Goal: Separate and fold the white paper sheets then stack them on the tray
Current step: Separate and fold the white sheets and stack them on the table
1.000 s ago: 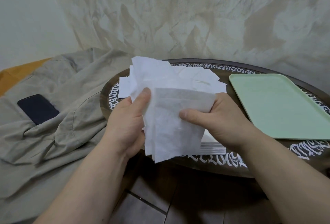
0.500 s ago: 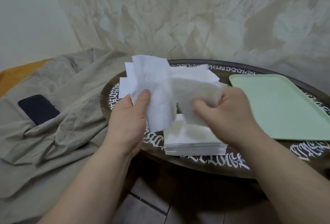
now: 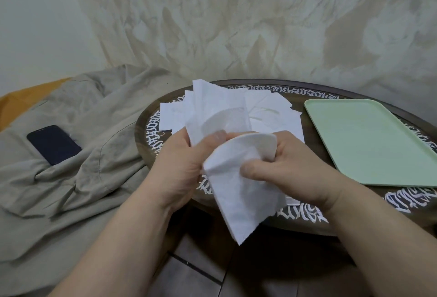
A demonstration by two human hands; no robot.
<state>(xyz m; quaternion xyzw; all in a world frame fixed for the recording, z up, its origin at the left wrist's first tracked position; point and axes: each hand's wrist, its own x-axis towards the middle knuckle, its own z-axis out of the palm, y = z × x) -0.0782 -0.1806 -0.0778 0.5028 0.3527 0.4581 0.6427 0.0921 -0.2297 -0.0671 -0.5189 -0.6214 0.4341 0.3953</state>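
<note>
Left hand (image 3: 179, 166): thumb and fingers curled round a bunch of white paper sheets (image 3: 212, 112) that fan upward above the fingertips.
Right hand (image 3: 290, 169): thumb pinches a single sheet (image 3: 236, 192) against the curled fingers; the sheet bends over the top of the fingers and hangs down below both hands, its lowest corner past the counter's near edge.
Loose sheets (image 3: 272, 112): lying flat on the counter just beyond the fingers.
Tray (image 3: 369, 143): pale green, to the right of the right hand, nothing on it.
Counter (image 3: 354, 211): round, dark, with white lettering along its rim.
Beside the left hand: beige cloth (image 3: 82, 154) with a dark phone (image 3: 53, 144) on it.
</note>
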